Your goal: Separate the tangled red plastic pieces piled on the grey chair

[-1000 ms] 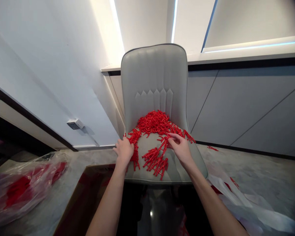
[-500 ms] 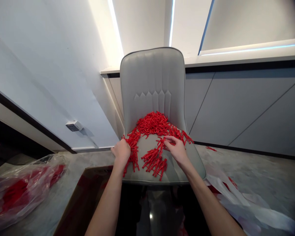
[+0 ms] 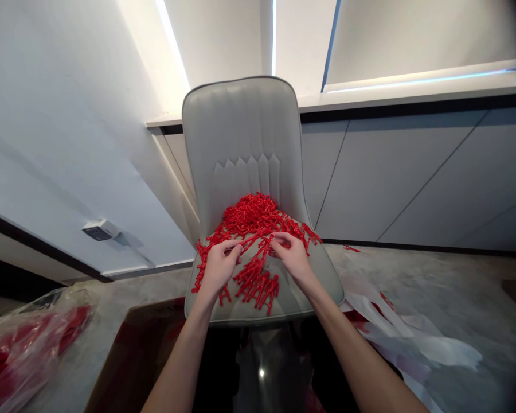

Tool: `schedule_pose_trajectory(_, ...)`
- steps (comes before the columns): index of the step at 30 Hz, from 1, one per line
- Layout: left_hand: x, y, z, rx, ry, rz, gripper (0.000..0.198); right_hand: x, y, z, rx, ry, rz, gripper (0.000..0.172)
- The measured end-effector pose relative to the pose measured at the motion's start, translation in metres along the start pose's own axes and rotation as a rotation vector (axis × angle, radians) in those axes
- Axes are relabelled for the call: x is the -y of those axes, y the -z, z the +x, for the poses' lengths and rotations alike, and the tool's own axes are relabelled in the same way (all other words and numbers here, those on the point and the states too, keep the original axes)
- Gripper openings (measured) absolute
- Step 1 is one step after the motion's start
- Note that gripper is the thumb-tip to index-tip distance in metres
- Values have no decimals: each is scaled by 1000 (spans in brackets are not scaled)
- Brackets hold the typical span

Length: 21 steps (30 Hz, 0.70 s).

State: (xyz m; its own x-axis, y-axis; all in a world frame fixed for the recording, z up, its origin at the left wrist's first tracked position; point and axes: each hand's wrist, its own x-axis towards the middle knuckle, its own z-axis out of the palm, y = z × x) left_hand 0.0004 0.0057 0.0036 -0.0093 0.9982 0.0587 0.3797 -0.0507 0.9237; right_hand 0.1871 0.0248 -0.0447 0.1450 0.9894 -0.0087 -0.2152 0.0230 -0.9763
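Observation:
Small red human-shaped plastic figures lie on a grey padded chair (image 3: 241, 123). Their main heap (image 3: 253, 213) rests against the backrest, with looser ones spreading down both sides of the seat. Nearer the front edge is a cluster of red figures (image 3: 258, 281), overlapping in a rough row. My left hand (image 3: 221, 264) pinches a red figure (image 3: 248, 241) between thumb and fingertips, over the seat's middle. Close to its right, my right hand (image 3: 293, 257) has thumb and index finger closed on another red figure (image 3: 266, 244); its lower end meets the cluster.
A clear plastic bag (image 3: 30, 344) with red contents lies on the floor at left. Beside the chair stands an open brown box (image 3: 129, 355). White plastic wrapping (image 3: 413, 338) and a stray red figure (image 3: 351, 248) are on the floor at right. Grey cabinets (image 3: 413, 166) back the chair.
My left hand has moved from the seat's left edge to the middle, beside my right hand, and now holds a red figure. The whole view has shifted slightly.

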Motion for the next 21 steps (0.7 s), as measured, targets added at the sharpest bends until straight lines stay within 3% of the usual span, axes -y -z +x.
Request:
schedule_pose_trajectory(5,-4,-11,-6,114,-57,-42,27,3,0,0,0,-11,55,39)
schedule_pose_trajectory(14,-10,-24,-14,5,-342,336,17,11,0,-5,51,26,33,42)
schedule_pose_trajectory(21,-3,-26,-11,-20,-387,376,17,14,-2,-6,89,49,25,37)
